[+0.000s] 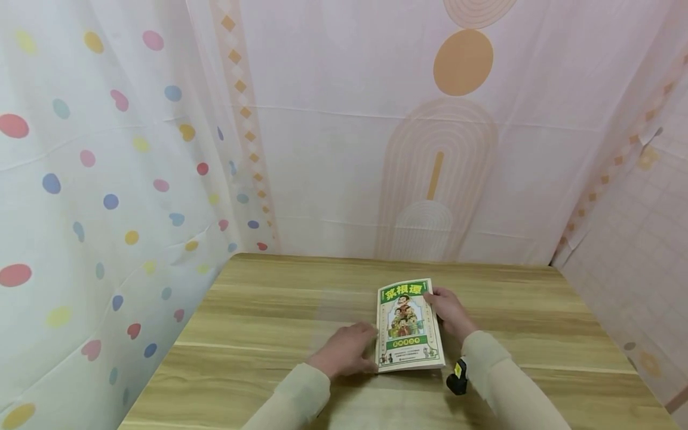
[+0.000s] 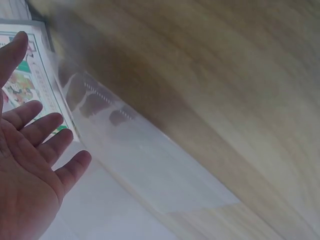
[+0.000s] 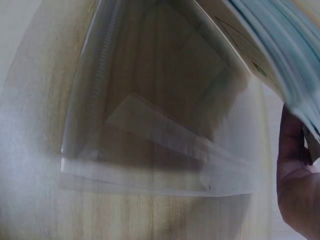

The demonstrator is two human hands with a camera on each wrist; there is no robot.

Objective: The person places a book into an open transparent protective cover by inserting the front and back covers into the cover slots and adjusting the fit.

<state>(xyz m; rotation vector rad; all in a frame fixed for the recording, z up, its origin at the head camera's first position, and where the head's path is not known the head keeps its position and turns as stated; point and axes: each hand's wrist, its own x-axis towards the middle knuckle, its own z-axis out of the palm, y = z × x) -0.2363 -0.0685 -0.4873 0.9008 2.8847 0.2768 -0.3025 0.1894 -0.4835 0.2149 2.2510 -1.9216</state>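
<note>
A thin book (image 1: 409, 325) with a green illustrated cover lies front-up near the middle of the wooden table (image 1: 258, 310). My right hand (image 1: 448, 310) grips its right edge and tilts that side up; the right wrist view shows the raised page edges (image 3: 270, 45) above my thumb (image 3: 295, 170). My left hand (image 1: 346, 349) is flat with straight fingers just left of the book. In the left wrist view the fingers (image 2: 30, 165) are spread beside the cover (image 2: 25, 85). A clear plastic sleeve (image 2: 150, 165) lies on the table to the book's left, and its zip strip (image 3: 165, 130) reaches under the raised side.
Patterned curtains close in the table: dotted on the left (image 1: 107, 197), arches at the back (image 1: 441, 179), tiles on the right (image 1: 634, 251). A small black device (image 1: 457, 376) sits on my right wrist. Bare wood spreads left and right of the book.
</note>
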